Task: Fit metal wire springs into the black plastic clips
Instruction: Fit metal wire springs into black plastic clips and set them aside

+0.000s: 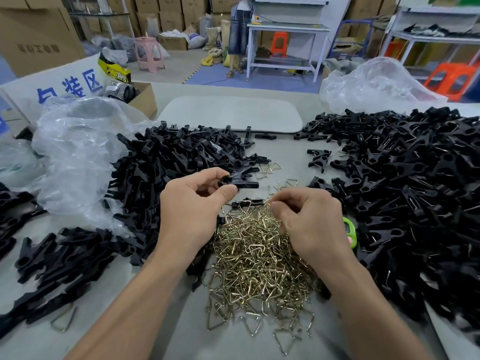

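factory packing floor: stacked cartons [39,29], workbenches [285,28], clip heaps [415,190].

Entry: one person, two hands in view.
- Left hand [192,203]: showing bare, wearing nothing over fingers or knuckles.
- Right hand [309,219]: likewise showing bare.
- Left forearm [135,302], behind its hand: running bare to the lower frame edge.
- Right forearm [368,302], behind its hand: running bare likewise.
- Left thumbnail [232,189]: showing trimmed short.

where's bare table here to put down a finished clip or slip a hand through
Bare table runs between the left clip pile and right clip pile, beyond the wire spring pile. The grey pad further back is bare too. Another patch lies front left of the springs. Both sides are crowded with clips.
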Tool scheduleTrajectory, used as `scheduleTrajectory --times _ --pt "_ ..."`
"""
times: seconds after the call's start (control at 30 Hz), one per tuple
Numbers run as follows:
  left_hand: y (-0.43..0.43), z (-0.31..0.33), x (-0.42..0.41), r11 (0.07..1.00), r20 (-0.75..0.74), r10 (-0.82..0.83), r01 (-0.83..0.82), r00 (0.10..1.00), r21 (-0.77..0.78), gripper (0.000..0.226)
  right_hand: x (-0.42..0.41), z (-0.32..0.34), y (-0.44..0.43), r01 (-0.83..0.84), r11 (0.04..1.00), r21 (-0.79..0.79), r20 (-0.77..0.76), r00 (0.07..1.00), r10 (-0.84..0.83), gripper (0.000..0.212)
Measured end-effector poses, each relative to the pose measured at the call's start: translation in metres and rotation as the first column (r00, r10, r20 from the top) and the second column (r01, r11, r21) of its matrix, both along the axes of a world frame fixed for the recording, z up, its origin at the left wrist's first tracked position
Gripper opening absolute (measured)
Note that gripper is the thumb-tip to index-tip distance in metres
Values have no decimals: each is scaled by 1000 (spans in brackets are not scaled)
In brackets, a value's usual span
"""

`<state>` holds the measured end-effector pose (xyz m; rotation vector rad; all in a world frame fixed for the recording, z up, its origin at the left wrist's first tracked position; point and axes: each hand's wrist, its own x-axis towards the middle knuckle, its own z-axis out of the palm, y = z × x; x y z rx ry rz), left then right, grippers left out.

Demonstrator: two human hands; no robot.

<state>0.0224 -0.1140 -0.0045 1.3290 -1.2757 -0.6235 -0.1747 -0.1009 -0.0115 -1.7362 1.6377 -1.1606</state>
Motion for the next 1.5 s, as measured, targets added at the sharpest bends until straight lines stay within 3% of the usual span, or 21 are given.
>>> scheduleTrajectory --times 0.13,0.33,0.57,0.67,0.77,0.87,0.93,1.03,1.17,1.27,1.5 --pt "-1 1 -1 1000 -5 -2 2 1000 1 27 -5 2 0 -38 998 42 19 999 37 28" --pt "-1 1 -1 1000 4 -6 6 1000 7 27 -5 8 0 18 1000 -9 -156 988 -19 14" --pt "2 1 -3 1000 31 -23 23 999 1 29 -2 10 2 32 999 -38 -14 999 -32 6" --pt "2 2 -3 1000 35 -25 25 999 -8 30 -3 10 2 10 999 -35 -164 986 -15 3" --pt "1 1 -3 1000 38 -28 28 999 -2 29 -3 11 2 -17 997 81 -350 936 44 10" --pt "1 -2 -3 1000 44 -30 30 999 1 29 -3 12 3 -11 994 108 -360 932 50 16" --pt "1 -4 -3 999 56 -45 45 997 1 30 -4 14 3 9 999 45 -228 974 2 17" --pt "3 -3 -3 996 53 -90 91 995 -13 38 -5 18 4 31 998 62 115 993 -38 21" --pt "4 -2 -6 987 0 -159 159 987 -39 46 4 21 4 37 989 141 507 856 -104 22" --pt "6 -2 -10 979 -6 -199 199 980 -55 44 12 22 4 2 985 170 620 777 -109 26" --pt "7 -1 -11 974 1 -220 219 976 -48 38 15 21 3 -74 977 198 716 691 -93 28"
